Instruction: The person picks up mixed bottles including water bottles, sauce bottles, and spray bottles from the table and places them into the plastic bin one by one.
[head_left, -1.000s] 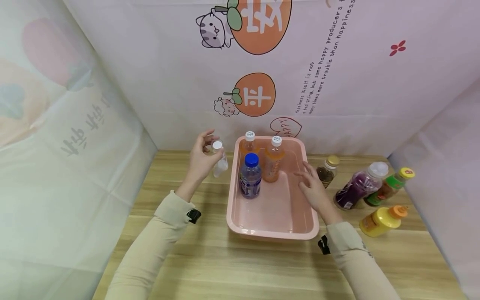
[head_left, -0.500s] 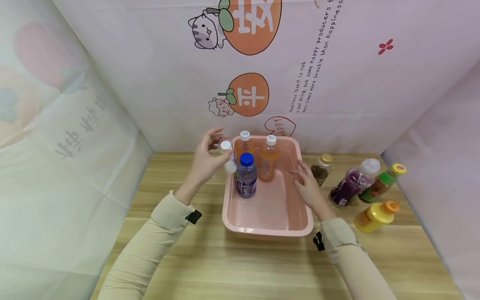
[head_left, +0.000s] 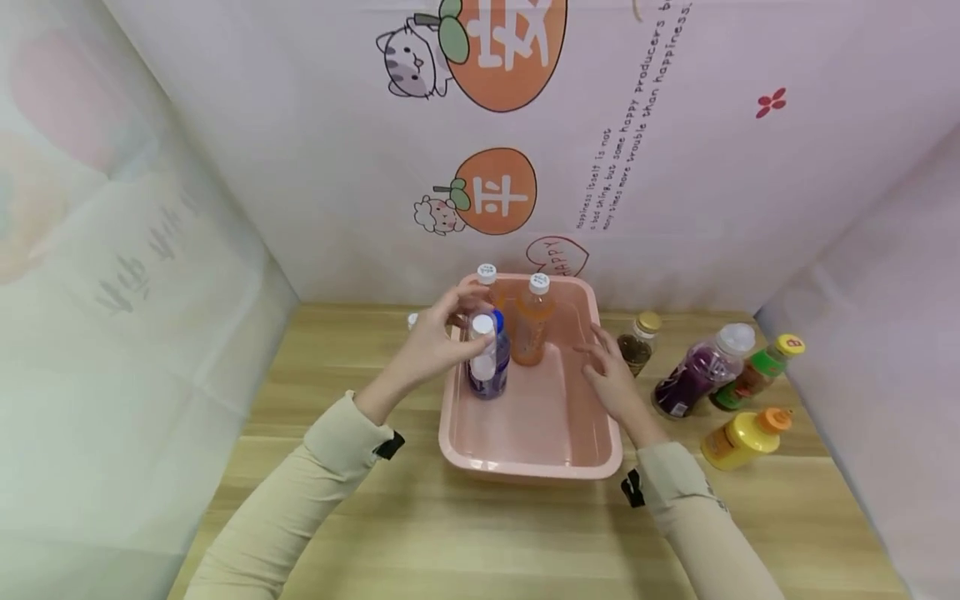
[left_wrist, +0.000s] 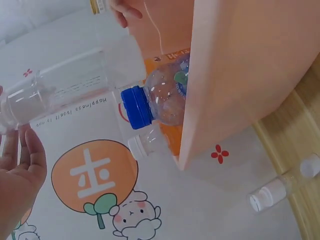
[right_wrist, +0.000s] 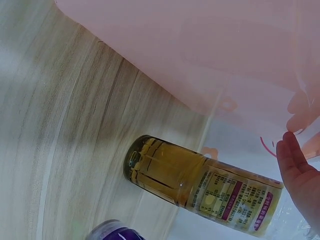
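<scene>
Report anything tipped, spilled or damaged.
Nothing stands out. The purple bottle and yellow bottle stand upright on the table, the blue-capped bottle upright in the tub; the left hand holds a clear bottle over the tub. No spill or damage shows.

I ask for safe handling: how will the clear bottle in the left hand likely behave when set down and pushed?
The clear bottle is probably light, since no coloured drink shows inside. Its smooth, shiny wall may feel slippery. Its round, slender body would likely tip easily, and roll once on its side.
</scene>
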